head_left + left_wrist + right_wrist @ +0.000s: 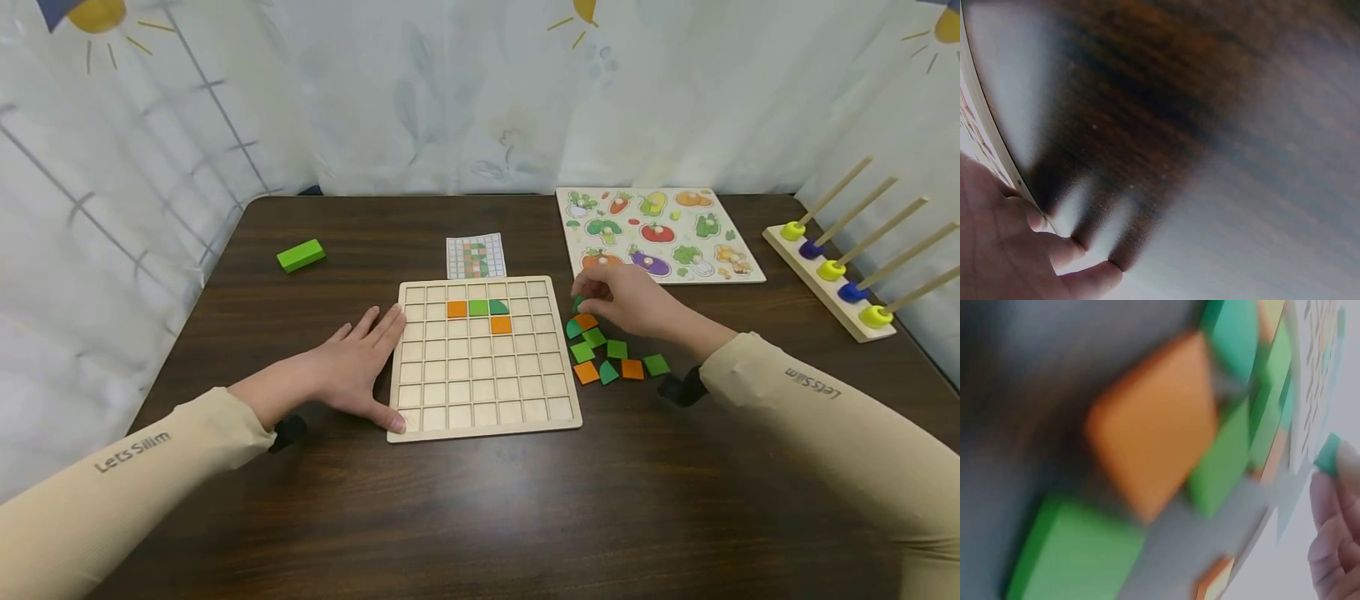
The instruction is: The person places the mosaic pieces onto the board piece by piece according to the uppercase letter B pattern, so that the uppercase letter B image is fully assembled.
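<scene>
A light wooden grid board (483,414) lies in the middle of the table, with orange tiles (501,325), a light green square (478,308) and a dark green rounded tile (498,307) in its upper cells. My left hand (356,367) rests along the board's left side, fingers spread and thumb on the lower left corner. Beyond the board's right edge, my right hand (626,300) pinches a dark green tile (1329,454) between thumb and fingertips. Just below it lies a loose group of tiles, among them an orange square (1157,425) and a light green square (617,349).
A printed pattern card (476,256) lies behind the board. At the back right are a vegetable puzzle board (678,218) and a peg stand (831,279) with yellow and blue rings. A green block (301,256) sits at the left. Curtains hang behind the table.
</scene>
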Demonstrator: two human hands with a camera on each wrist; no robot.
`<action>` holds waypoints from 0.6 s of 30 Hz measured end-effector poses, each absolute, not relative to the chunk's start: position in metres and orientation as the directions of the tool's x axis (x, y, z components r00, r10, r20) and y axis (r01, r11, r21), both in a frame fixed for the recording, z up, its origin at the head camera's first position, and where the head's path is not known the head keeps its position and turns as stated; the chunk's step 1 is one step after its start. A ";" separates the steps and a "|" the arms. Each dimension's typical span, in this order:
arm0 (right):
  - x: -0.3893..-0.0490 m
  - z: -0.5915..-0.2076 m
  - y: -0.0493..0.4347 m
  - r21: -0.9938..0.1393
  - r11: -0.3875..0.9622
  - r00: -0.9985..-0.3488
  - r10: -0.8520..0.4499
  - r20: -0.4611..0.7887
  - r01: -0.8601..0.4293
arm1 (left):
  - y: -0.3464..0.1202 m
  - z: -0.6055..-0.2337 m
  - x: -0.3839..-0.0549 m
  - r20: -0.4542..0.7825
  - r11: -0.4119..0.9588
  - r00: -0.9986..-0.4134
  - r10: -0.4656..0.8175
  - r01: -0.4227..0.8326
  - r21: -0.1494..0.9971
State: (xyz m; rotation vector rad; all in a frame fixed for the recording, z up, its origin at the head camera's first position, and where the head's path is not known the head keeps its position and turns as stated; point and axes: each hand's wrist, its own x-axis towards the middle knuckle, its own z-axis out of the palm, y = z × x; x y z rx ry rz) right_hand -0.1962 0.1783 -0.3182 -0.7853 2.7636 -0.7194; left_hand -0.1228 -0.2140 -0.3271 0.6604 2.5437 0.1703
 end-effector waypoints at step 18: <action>-0.182 -0.325 0.120 -0.837 0.546 -0.813 -0.506 -0.290 -0.042 | -0.214 -0.327 -0.124 -0.443 0.876 -0.756 0.482 0.423 0.232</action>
